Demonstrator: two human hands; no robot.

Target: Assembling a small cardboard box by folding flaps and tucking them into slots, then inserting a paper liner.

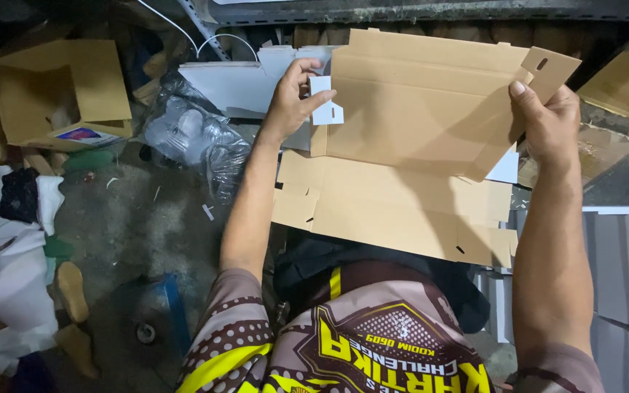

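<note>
I hold a flat, die-cut brown cardboard box blank [416,109] up in front of me. My left hand [293,94] pinches its left edge at a small white-backed flap [326,102]. On the right side, my right hand [547,120] grips the folded corner near a slotted tab [547,69]. A second unfolded brown blank [394,207] lies flat beneath it, over my lap.
An open brown carton [60,91] sits at the far left. A clear plastic bag [191,138] lies beside it. White folded boxes [620,269] are stacked at the right, white cloth and scraps [9,276] cover the floor at the left, and a white blank [242,84] lies behind.
</note>
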